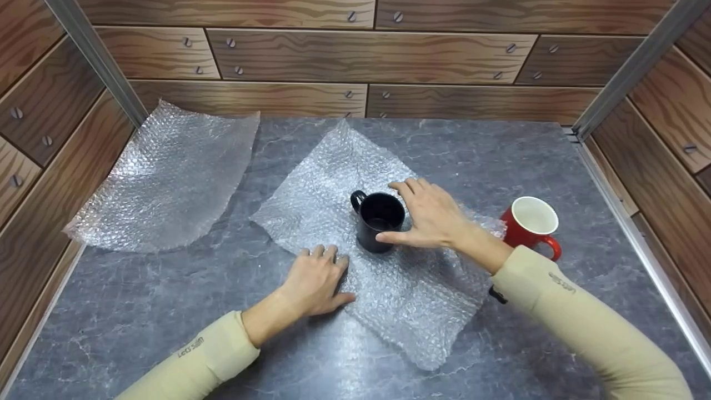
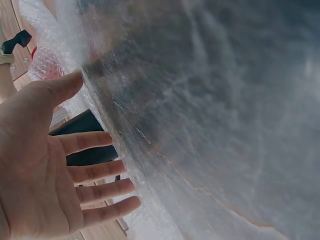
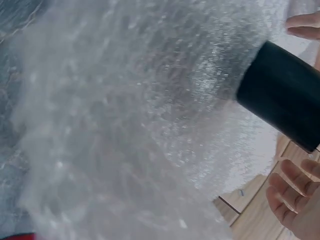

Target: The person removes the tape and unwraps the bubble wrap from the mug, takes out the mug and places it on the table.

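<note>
A black mug point(image 1: 381, 219) stands upright on a sheet of bubble wrap point(image 1: 316, 183), its handle pointing to the far left. My right hand point(image 1: 430, 214) is spread beside the mug, with the thumb in front of it and the fingers reaching behind. In the right wrist view, gaps show between those fingers point(image 3: 295, 195) and the black mug point(image 3: 282, 95). My left hand point(image 1: 316, 280) lies at the near left edge of the same sheet. Its fingers point(image 2: 100, 172) are extended along the wrap's edge in the left wrist view, with the thumb held apart.
A red mug point(image 1: 519, 228) with a white inside stands to the right, partly behind the right forearm and a raised corner of wrap. A second bubble wrap sheet point(image 1: 178, 178) lies at the back left. Wood-patterned walls point(image 1: 366, 55) enclose the grey marbled table point(image 1: 166, 311).
</note>
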`<state>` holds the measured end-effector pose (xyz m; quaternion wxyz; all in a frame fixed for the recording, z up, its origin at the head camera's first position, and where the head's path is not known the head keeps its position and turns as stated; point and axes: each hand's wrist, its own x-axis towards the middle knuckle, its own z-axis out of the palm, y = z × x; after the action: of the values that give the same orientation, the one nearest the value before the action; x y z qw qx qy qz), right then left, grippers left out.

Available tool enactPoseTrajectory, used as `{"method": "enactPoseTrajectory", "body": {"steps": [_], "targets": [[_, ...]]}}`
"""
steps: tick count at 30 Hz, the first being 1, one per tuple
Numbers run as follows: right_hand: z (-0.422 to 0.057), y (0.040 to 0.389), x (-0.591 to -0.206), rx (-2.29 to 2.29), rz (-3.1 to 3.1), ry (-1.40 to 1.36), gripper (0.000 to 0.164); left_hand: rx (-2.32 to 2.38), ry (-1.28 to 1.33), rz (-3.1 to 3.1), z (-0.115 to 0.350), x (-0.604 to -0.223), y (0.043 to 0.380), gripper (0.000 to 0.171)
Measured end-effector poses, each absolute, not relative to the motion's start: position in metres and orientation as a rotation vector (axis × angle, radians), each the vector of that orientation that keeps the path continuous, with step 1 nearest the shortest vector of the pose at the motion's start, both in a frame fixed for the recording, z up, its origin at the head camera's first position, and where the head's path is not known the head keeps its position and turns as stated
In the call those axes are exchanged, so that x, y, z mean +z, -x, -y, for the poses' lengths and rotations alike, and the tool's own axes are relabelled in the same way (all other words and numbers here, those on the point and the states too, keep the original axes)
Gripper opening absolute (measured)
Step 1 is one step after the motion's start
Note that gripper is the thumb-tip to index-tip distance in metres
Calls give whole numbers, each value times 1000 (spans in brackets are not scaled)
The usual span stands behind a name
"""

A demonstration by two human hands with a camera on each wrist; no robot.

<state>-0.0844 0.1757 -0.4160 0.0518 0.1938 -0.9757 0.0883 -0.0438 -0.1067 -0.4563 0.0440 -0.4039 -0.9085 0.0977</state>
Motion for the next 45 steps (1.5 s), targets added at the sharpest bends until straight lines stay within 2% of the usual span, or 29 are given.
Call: {"method": "enactPoseTrajectory", "body": {"steps": [20,45], "targets": [[-178,100,-444,574,2909,-648,97,314,1246,2792,107,-456,45,81],[-172,100,-454,599,2611,-796,86,294,1263,2844,112,-454,50,82]]}}
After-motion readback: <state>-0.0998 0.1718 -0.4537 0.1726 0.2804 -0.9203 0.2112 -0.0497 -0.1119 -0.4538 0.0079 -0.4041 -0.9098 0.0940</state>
